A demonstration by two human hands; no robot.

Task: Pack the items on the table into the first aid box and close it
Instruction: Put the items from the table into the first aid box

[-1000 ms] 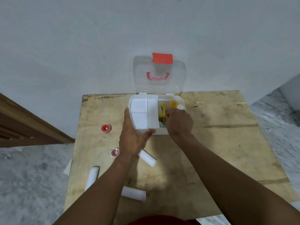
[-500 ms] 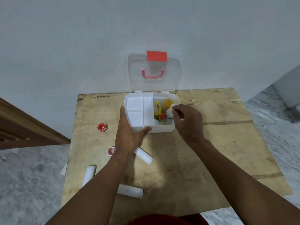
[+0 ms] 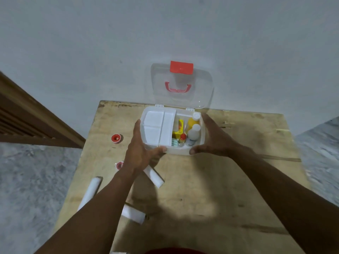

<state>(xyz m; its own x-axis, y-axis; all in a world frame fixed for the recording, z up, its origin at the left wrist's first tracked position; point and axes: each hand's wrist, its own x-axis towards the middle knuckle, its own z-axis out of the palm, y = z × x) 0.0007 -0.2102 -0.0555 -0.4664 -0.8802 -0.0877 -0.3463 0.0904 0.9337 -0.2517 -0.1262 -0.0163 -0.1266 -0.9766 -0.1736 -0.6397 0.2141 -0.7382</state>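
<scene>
The white first aid box (image 3: 180, 150) stands open at the table's far middle, its clear lid (image 3: 200, 88) with red latch and handle leaning upright on the wall. A white divided tray (image 3: 158, 128) fills its left half; bottles and a yellow pack (image 3: 189, 132) stand in the right half. My left hand (image 3: 141, 151) grips the box's left front corner. My right hand (image 3: 213, 138) cups its right side, thumb on the front wall. On the table lie three white rolls (image 3: 154, 176) (image 3: 89, 193) (image 3: 133, 214) and two small red tape rolls (image 3: 116, 138) (image 3: 119, 165).
The wooden table (image 3: 211, 189) reaches to a grey wall at the back. A brown wooden frame (image 3: 33, 123) stands at the left. Grey stone floor (image 3: 27, 180) lies on both sides of the table.
My right hand came out of the box's right half, leaving a white bottle standing inside, and moved onto the box's right side. My left hand stays on the left corner.
</scene>
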